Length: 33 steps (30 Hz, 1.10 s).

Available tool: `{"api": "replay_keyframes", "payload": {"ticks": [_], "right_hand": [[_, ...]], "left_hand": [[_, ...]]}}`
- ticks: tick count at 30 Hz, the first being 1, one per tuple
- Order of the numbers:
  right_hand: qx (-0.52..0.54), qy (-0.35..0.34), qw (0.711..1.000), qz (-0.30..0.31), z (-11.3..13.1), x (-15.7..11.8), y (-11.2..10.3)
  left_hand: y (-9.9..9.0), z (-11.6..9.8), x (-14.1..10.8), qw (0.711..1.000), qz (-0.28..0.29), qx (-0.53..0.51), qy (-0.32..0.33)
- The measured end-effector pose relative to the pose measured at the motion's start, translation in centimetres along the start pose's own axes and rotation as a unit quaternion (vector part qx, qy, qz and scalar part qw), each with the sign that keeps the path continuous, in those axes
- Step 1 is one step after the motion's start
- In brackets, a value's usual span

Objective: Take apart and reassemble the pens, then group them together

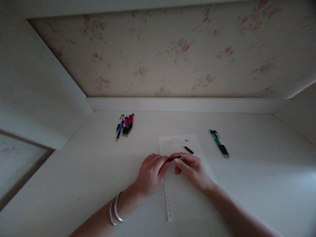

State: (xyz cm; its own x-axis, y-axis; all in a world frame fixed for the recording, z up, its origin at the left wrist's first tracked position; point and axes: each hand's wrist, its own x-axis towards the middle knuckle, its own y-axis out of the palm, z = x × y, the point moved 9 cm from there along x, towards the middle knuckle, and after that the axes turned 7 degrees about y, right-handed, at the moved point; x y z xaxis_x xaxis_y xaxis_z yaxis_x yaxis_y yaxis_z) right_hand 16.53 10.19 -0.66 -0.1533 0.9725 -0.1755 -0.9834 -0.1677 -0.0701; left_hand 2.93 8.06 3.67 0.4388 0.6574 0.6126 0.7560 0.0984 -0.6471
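Both hands meet over a sheet of paper (185, 200) with punched holes and some writing at its top. My left hand (152, 171) is closed round one end of a small black pen part (172, 159). The fingertips of my right hand (191, 168) pinch its other end. Just beyond the fingers, a black tube-like piece (189, 150) lies on the paper. A tiny metallic tip (188, 140) rests farther up the sheet. Much of the held part is hidden by my fingers.
Several pens (125, 126), pink, blue, white and green with black grips, lie together at the back left. Teal and black pens (219, 144) lie right of the paper. A white ledge (172, 104) and floral panel edge the white desk (103, 171).
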Motion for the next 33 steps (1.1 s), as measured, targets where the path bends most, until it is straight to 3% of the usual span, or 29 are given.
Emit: {"api": "replay_keyframes", "payload": {"ticks": [4, 9, 18, 25, 33], "right_hand": [[-0.001, 0.021, 1.0, -0.018, -0.3, 0.1, -0.3], [0.035, -0.013, 0.999, -0.017, 0.6, -0.3, -0.4], [0.017, 0.019, 0.998, -0.055, -0.1, 0.1, -1.0], [0.042, -0.023, 0.999, 0.015, 0.7, 0.0, 0.2], [0.05, -0.026, 0.998, 0.029, 0.8, 0.1, 0.4]], "left_hand": [[0.1, 0.0, 0.0, 1.0, 0.002, 0.005, 0.002], [0.0, 0.2, 0.0, 1.0, 0.008, -0.004, -0.019], [0.3, 0.2, -0.1, 1.0, 0.018, 0.005, -0.015], [0.2, 0.2, -0.1, 1.0, 0.01, -0.012, -0.015], [0.2, 0.1, -0.1, 1.0, 0.006, -0.014, -0.007]]}}
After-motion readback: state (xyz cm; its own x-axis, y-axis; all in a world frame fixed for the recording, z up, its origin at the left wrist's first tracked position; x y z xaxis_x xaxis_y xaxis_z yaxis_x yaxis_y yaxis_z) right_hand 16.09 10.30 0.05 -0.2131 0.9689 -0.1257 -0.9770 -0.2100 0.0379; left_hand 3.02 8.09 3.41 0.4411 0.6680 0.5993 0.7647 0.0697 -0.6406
